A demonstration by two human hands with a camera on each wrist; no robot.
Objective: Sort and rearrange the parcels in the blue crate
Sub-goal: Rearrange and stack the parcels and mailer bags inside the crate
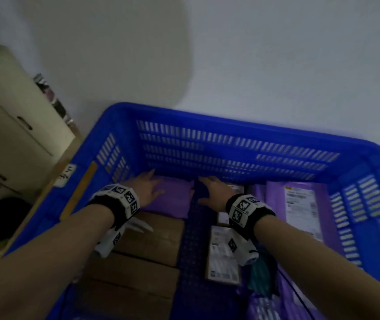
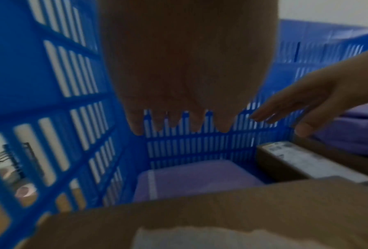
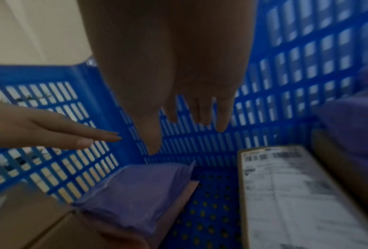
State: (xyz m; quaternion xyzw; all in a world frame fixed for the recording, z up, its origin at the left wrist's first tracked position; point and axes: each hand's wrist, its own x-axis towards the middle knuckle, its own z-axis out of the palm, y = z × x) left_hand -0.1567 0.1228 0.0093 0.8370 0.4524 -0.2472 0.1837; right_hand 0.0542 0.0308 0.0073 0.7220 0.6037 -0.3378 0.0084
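Observation:
Both arms reach into the blue crate (image 1: 230, 125). My left hand (image 1: 146, 187) hovers with straight, spread fingers above a small purple parcel (image 1: 173, 199) at the far left of the crate, holding nothing. In the left wrist view its fingers (image 2: 178, 121) hang above the purple parcel (image 2: 195, 178). My right hand (image 1: 212, 190) is also open, held over the bare strip of crate floor beside a brown box with a white label (image 1: 223, 252). In the right wrist view its fingers (image 3: 191, 116) are straight above the purple parcel (image 3: 136, 193) and the labelled box (image 3: 289, 193).
Brown cardboard boxes (image 1: 142, 245) fill the crate's near left. Purple mailer bags, one with a large label (image 1: 302, 209), lie along the right side. A cream cabinet (image 1: 11, 125) and a cardboard box (image 1: 62, 172) stand left of the crate. A pale wall rises behind.

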